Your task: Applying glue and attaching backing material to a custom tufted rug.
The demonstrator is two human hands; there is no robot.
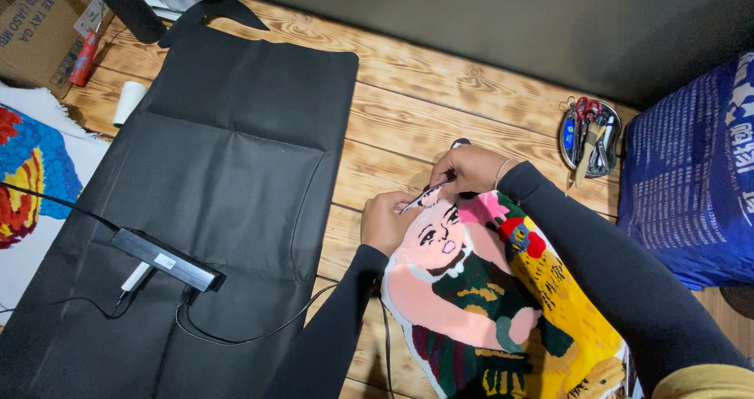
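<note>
A colourful tufted rug piece showing a cartoon figure with a pink face, green dress and yellow ground lies on the wooden table in front of me. My left hand presses on the rug's upper left edge beside the face. My right hand holds a slim metal tool, either scissors or tweezers, with its tip at the top edge of the rug near the figure's head. Both arms wear black sleeves.
A large black fabric sheet covers the table's left, with a black bar-shaped device and cables on it. A round metal tray of scissors sits at right, beside a blue bag. Another colourful rug, a white roll and a cardboard box lie far left.
</note>
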